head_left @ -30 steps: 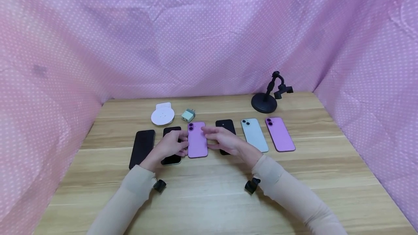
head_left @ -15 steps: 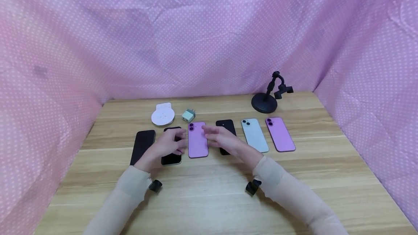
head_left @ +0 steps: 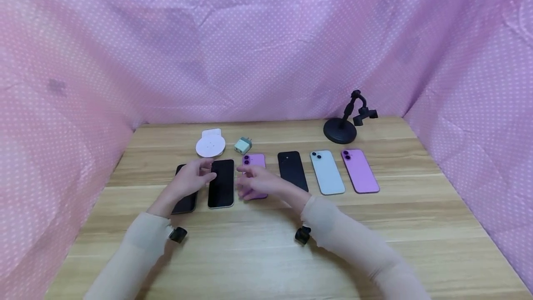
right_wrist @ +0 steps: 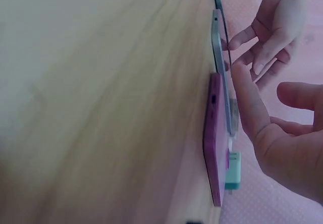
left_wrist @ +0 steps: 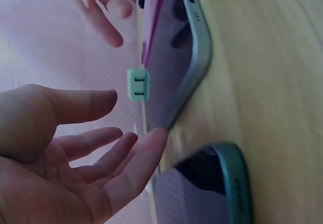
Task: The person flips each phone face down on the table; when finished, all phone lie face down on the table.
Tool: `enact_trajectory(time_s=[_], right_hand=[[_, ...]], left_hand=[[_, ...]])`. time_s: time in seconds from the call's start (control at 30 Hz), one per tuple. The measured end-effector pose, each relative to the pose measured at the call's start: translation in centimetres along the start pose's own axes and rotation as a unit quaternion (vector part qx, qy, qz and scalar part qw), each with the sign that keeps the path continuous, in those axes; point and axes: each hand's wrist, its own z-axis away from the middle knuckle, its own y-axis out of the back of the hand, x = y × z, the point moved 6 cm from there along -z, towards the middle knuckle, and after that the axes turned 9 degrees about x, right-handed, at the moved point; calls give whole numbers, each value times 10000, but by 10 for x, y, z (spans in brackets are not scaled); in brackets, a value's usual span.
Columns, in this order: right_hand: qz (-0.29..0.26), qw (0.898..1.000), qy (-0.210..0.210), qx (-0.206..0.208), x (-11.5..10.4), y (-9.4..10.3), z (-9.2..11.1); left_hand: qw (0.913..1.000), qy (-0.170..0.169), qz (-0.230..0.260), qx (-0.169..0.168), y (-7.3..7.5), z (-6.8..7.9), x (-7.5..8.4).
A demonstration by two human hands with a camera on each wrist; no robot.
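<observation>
Six phones lie in a row on the wooden table. Over the gap between the leftmost dark phone [head_left: 185, 203] and the second dark phone [head_left: 221, 186], my left hand [head_left: 189, 179] hovers with parted fingers. Its thumb tip overlaps the second phone's left side in the head view; whether it touches is hard to tell. Above the pink phone [head_left: 255, 159], lying camera side up, is my right hand [head_left: 262, 182], fingers spread toward the second phone. In the right wrist view nothing sits between that hand's thumb and fingers [right_wrist: 250, 100]. The left palm [left_wrist: 55, 188] also holds nothing.
A black phone [head_left: 293, 170], a pale blue phone [head_left: 327, 172] and another pink phone [head_left: 360, 171] continue the row rightward. Behind stand a white round charging pad [head_left: 210, 145], a mint plug adapter [head_left: 243, 145] and a black phone stand [head_left: 340, 131]. A pink dotted cloth surrounds the table.
My left hand has left the side of the pink phone and shifted left past the second phone. The right hand has moved left over the pink phone, uncovering the black one. The view shifted slightly.
</observation>
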Motion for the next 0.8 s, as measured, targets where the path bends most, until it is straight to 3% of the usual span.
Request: enact_trajectory(time_s=[0.1,0.27,0.5,0.63,0.8], right_hand=[[294,9992,81,267,-3,-6,-8],[153,9978,62,644,-6,-9,-16],[-187,9977,-216,619,4,-5,-13],[-285,9981,-185,516,6,-11,-13],[-864,9948,-258,477,5,-16,-15]], left_hand=[[9996,188,169,-87,1,3,-7],[9984,387,406,-85,-3,5,-16],[9954,578,751,-137,-20,2,-19],[9957,638,672,-52,-17,5,-23],[9970,486,595,3,-15,7,-20]])
